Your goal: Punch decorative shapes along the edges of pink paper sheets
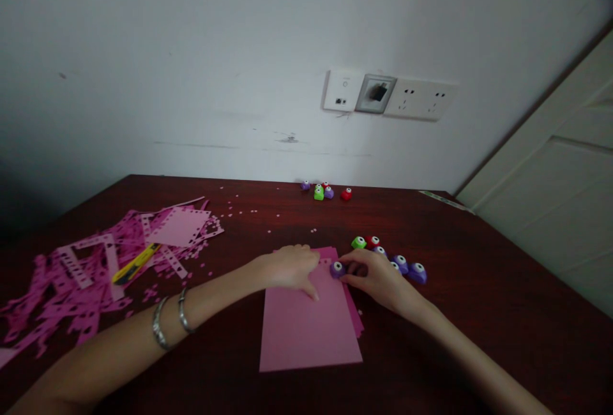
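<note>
– While bent over the dark red table, held what?
– With the right hand, gripped a small purple punch, pinched between thumb and fingertips at the upper right edge of the pink sheet.
– Read any lettering?
– Made out a dark star-like mark on the punch's white top. Couldn't read the marks on the other punches: too small. Likewise couldn't make out the markings on the pale strip near the door.
– And with the left hand?
– Rested it palm-down on the sheet, with fingers slightly spread and thumb held well out. Wore 2 silvery bracelets on that forearm.
– Saw anything else?
– Saw darker pink paper jutting out beneath the sheet on the right, and a yellow knife lying on pink scraps at the left. Among the other punches, just beside the right hand, counted 1 green and 1 red. Spotted a far cluster of punches close to the wall. Above, found socket plates and a black plug, too dim for reading any label.
</note>
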Demonstrator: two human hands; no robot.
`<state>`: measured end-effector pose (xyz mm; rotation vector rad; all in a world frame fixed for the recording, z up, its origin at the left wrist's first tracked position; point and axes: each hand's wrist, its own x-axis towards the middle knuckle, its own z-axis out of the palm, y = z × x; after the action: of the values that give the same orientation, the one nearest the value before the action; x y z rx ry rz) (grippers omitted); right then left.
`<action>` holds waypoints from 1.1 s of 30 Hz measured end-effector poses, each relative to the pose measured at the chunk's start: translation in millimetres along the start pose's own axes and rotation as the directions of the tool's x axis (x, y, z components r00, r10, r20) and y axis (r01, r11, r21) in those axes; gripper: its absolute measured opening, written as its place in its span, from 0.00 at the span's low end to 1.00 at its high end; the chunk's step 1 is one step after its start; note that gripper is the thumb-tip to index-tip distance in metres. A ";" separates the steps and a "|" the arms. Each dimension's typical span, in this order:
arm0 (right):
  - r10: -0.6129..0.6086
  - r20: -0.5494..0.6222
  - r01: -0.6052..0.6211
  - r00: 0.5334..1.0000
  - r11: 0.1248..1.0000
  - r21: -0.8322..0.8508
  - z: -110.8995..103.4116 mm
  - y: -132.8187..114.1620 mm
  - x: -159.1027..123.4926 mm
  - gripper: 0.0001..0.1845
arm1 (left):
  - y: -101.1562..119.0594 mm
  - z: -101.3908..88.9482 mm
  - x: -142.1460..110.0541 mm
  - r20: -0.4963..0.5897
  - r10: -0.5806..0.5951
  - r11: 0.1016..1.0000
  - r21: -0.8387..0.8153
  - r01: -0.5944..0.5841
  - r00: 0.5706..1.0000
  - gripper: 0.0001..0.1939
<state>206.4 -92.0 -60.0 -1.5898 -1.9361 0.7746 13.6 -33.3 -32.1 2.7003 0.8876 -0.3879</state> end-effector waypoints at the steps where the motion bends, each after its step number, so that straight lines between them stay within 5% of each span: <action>1: 0.006 0.004 -0.006 1.000 1.000 0.006 0.5 0.1 0.1 0.12 | -1.7 0.1 1.0 0.005 0.008 1.000 -0.014 -0.008 1.000 0.29; 11: 0.122 0.031 -0.125 0.992 0.974 0.189 -6.7 -0.5 1.2 0.12 | -15.0 0.0 4.7 -0.057 0.052 0.988 -0.144 -0.059 0.997 0.23; 17: 0.270 0.369 -0.354 0.889 0.917 0.182 -26.5 -11.1 14.2 0.20 | -26.3 -13.4 14.2 -0.137 0.018 0.927 -0.368 -0.067 0.990 0.20; 22: 0.304 0.520 -0.387 0.798 0.920 0.057 -36.0 -9.0 30.5 0.29 | -32.1 -16.4 26.1 -0.020 0.061 0.833 -0.550 -0.061 0.998 0.23; 33: 0.369 0.568 -0.371 0.736 0.921 -0.118 -34.0 -18.7 45.0 0.23 | -30.2 -19.8 42.5 0.231 0.153 0.726 -0.686 0.049 0.961 0.27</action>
<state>209.2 -47.0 -21.4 -1.9273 -2.0108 1.5937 31.6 19.4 -33.0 1.9144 0.6870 -0.3215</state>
